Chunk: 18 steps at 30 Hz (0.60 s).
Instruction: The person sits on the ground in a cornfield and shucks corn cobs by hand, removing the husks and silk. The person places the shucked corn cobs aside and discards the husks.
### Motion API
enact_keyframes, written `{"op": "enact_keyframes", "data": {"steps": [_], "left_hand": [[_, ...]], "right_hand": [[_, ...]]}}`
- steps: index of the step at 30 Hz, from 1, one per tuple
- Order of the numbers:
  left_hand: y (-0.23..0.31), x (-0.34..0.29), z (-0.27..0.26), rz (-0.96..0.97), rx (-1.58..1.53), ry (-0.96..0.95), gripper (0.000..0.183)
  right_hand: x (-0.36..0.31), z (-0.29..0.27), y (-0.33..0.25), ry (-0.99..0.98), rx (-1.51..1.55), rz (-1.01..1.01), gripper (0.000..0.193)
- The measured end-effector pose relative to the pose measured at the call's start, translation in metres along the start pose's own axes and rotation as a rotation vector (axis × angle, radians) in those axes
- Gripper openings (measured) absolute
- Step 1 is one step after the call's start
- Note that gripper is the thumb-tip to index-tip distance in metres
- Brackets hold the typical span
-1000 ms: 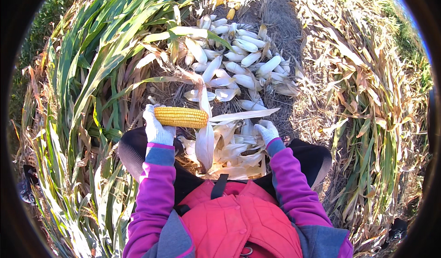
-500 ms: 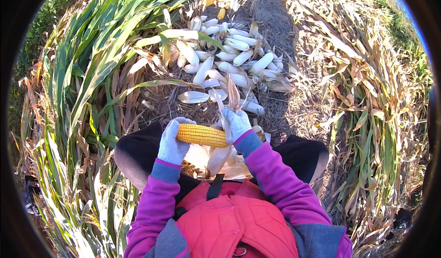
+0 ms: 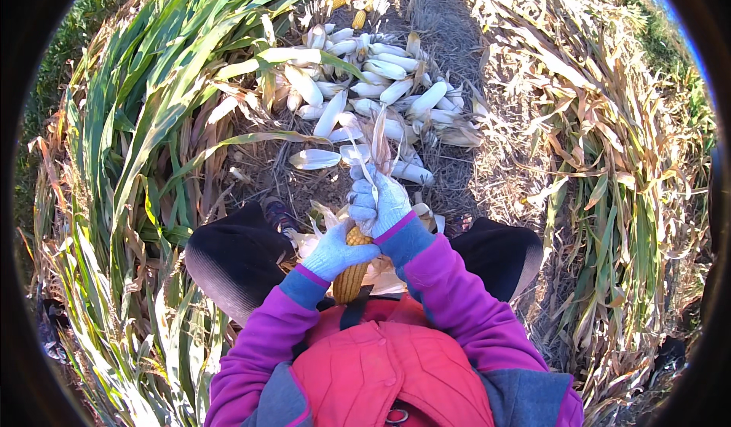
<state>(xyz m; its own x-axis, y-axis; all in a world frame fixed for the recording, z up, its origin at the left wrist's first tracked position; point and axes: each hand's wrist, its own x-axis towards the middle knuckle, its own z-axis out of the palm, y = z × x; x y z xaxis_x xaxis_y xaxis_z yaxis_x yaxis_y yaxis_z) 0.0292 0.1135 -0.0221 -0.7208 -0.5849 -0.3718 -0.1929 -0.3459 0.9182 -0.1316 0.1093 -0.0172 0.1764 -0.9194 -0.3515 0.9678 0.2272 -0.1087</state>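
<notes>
A yellow ear of corn [image 3: 349, 282] stands tilted upright close in front of my red vest, its kernels bare. Wrapped round its middle is my left hand [image 3: 339, 252], in a white glove. Just above and touching it, my right hand [image 3: 381, 199], gloved too, is closed in a fist on pale dry husk [image 3: 380, 139] that sticks up past the fingers. The ear's upper end is partly hidden by both hands. Loose peeled husks [image 3: 384, 275] lie beneath the hands, between my legs.
Ahead lies a pile of corn ears in pale husks [image 3: 396, 69], with a few bare yellow ears [image 3: 359, 20] behind it. Long green stalks and leaves [image 3: 152, 107] are heaped at left, drier ones [image 3: 624, 153] at right. My bent knees [image 3: 228, 256] flank the hands.
The ear has turned from lying sideways to upright and come closer to my body. My left hand has moved right and down, against the right hand, which still grips the husk.
</notes>
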Motion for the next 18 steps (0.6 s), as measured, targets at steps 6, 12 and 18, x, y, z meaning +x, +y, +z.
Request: {"op": "enact_keyframes", "data": {"steps": [6,12,18], "left_hand": [[0.008,-0.017,0.016,0.009,0.330,0.223,0.065],[-0.006,-0.023,-0.023,-0.006,-0.253,0.370,0.063],[-0.007,-0.029,-0.037,0.096,-0.280,0.457,0.073]], "right_hand": [[0.038,-0.062,-0.053,0.424,0.100,-0.517,0.026],[0.008,-0.169,-0.115,0.645,-0.909,-0.716,0.024],[-0.023,-0.099,-0.036,0.281,-1.843,0.407,0.050]]}}
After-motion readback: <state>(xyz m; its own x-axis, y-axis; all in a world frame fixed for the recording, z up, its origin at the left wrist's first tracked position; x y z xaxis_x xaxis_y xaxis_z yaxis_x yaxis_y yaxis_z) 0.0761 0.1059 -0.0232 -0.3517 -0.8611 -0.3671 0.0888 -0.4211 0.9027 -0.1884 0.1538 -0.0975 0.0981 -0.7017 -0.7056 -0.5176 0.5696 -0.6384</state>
